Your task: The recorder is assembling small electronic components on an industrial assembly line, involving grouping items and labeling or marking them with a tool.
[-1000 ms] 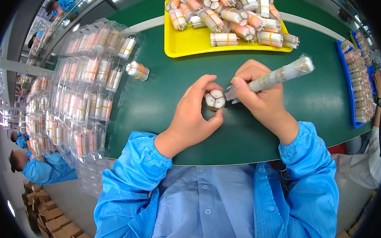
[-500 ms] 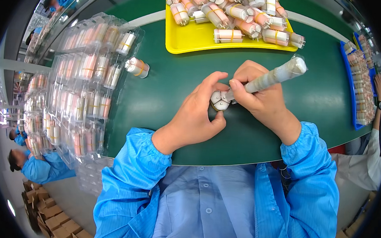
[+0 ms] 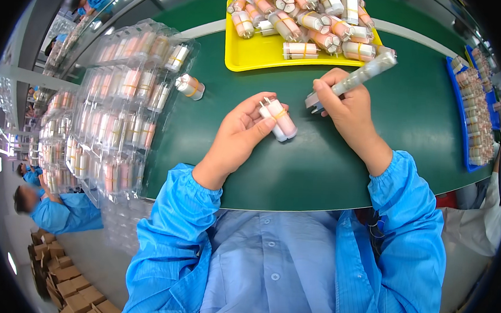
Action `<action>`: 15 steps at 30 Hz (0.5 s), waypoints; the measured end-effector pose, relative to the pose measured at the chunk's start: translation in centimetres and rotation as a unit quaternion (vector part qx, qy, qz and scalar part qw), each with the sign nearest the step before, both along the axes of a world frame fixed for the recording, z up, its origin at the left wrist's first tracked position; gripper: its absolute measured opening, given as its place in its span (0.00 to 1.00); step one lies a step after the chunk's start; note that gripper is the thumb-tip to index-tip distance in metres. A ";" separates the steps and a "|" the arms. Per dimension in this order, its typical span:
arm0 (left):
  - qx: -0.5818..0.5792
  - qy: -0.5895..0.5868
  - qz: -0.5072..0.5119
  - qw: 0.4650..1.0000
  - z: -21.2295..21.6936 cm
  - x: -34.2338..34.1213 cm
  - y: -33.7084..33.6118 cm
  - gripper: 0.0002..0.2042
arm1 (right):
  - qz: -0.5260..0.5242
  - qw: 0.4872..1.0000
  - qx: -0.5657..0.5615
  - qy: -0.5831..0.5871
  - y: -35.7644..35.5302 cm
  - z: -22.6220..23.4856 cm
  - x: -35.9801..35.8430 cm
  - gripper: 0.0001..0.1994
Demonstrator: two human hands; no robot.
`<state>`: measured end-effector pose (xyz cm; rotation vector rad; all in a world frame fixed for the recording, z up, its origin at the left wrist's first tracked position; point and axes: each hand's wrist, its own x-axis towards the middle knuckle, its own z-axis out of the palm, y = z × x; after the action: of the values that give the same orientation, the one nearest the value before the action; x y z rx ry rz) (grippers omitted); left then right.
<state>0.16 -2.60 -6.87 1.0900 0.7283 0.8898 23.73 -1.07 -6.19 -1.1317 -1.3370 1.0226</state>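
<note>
Now, bundle point(image 3: 279, 119) in left grip point(image 3: 241, 134) — pen point(image 3: 354, 78) apart

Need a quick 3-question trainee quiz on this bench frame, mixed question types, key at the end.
1. True or false: the left hand holds a banded bundle of pink and white cylinders.
2. Multiple choice: the right hand grips A) a pair of scissors, B) a long clear pen-like tool, C) a roll of tape.
3. Fill in: the heap of loose banded bundles lies in a ____ plastic tray at the far side of the green table.

Key: 1 true; 2 B; 3 yellow.
</note>
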 end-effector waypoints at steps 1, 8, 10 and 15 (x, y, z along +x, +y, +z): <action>-0.019 -0.015 -0.001 1.000 0.2 -0.3 0.0 0.27 | 0.005 1.000 0.017 -0.024 0.0 -0.4 -0.1 0.09; 0.153 0.133 0.179 0.963 1.2 -3.4 -1.3 0.25 | 0.005 0.988 0.063 -0.141 -0.1 -0.9 -0.2 0.08; 0.206 0.283 0.298 0.888 0.8 -5.0 -1.0 0.23 | 0.002 0.992 0.053 -0.113 -0.3 -0.8 -0.5 0.08; 0.249 0.475 0.412 0.737 -0.1 -7.9 1.1 0.28 | 0.013 0.978 0.125 -0.165 -0.1 -1.4 -0.6 0.08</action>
<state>-7.77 -1.51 -6.93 1.7719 2.0301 1.2985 23.13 -1.15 -7.58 -1.1241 -1.6945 0.6769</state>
